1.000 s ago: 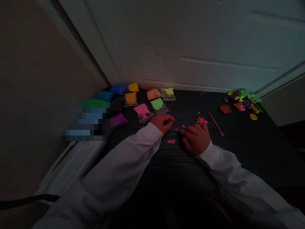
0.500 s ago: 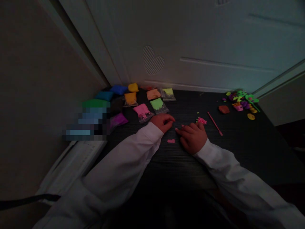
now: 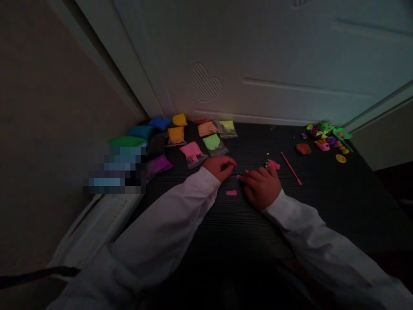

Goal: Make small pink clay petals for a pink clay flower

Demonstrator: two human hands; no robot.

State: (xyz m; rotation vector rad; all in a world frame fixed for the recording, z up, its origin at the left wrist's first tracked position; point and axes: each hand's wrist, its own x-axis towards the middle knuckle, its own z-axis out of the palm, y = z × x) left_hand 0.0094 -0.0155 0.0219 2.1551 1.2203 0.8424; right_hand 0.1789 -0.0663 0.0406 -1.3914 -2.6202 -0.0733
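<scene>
My left hand point(image 3: 220, 168) rests on the dark tabletop with its fingers curled in and thumb and forefinger tips close together; whatever may be between them is too small to see. To its right, my right hand point(image 3: 263, 187) lies low over the table, forefinger stretched out and touching a tiny pink clay bit point(image 3: 238, 177). A flat pink clay piece point(image 3: 231, 193) lies nearer to me, between the hands. Just beyond the right hand's knuckles sits a clump of small pink and green clay bits point(image 3: 272, 164). A pink modelling stick point(image 3: 291, 168) lies to the right.
Bags of coloured clay, among them a pink bag point(image 3: 192, 153) and a green bag point(image 3: 213, 143), lie at the back left. A reddish-brown clay lump point(image 3: 303, 149) and small coloured clay figures point(image 3: 327, 135) are at the back right. A white door panel point(image 3: 274, 51) stands behind.
My right hand has shifted slightly left, its forefinger staying at the tiny pink bit. My left hand looks unchanged. The view has moved a little.
</scene>
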